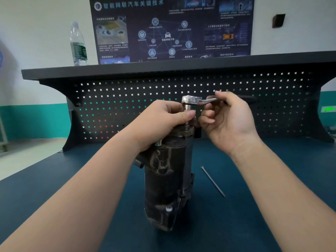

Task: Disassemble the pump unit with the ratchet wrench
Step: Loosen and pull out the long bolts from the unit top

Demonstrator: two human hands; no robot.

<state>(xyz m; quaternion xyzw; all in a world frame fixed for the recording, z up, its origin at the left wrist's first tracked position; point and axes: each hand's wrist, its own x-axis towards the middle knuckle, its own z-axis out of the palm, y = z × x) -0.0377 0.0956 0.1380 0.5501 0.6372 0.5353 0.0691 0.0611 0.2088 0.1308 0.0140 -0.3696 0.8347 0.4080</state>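
Observation:
A dark, grimy pump unit stands upright on the blue bench top, in the middle of the view. A chrome ratchet wrench sits over its top end, with the socket pointing down onto a bolt. My left hand grips the top of the pump and pinches the socket between thumb and fingers. My right hand holds the wrench handle in its fingertips, palm turned toward me; the far end of the handle is hidden behind that hand.
A long thin bolt lies loose on the bench to the right of the pump. Behind stands a black pegboard with a shelf, and a water bottle stands on the shelf's left end. A poster hangs on the wall.

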